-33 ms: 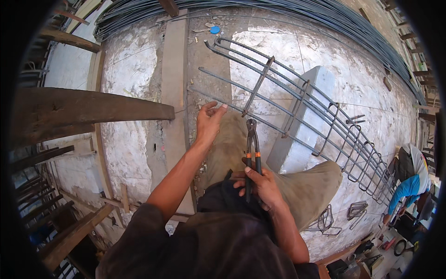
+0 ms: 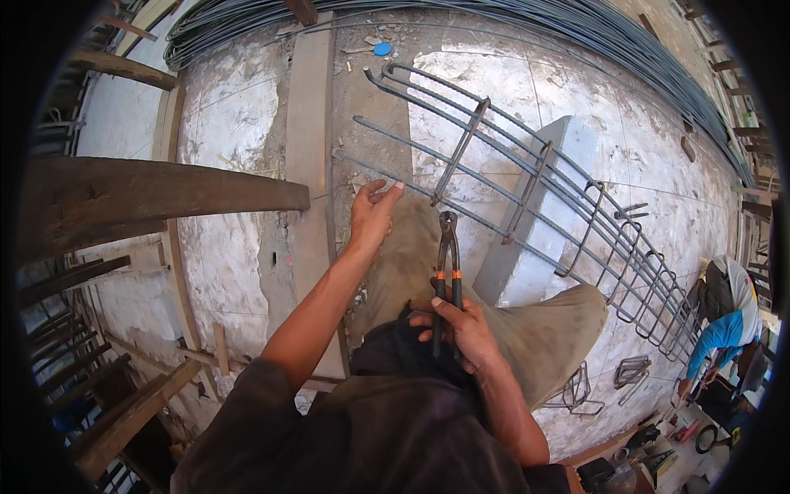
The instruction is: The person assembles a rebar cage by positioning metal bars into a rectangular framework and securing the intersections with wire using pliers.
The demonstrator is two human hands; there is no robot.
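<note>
A pair of end-cutting pincers (image 2: pixel 448 240) with black and orange handles points away from me, jaws close together. My right hand (image 2: pixel 461 325) is wrapped round its handles in front of my lap. Farther left, my left hand (image 2: pixel 372 216) has curled fingers, its thumb tip on the nearest bar of a rebar cage (image 2: pixel 469 169); what lies under the fingers is partly hidden. Long ribbed bars run from there to the right, with bent stirrups (image 2: pixel 462 148) around them. The pincers' jaws are just short of the nearest stirrup's lower corner.
A pale block (image 2: pixel 535 218) supports the cage. Loose stirrups (image 2: pixel 632 372) lie on the floor at right. Long steel rods (image 2: pixel 601 49) run along the far side. Wooden planks (image 2: pixel 309 107) and a beam (image 2: pixel 164 198) stand at left. Another person (image 2: pixel 728 309) bends over at far right.
</note>
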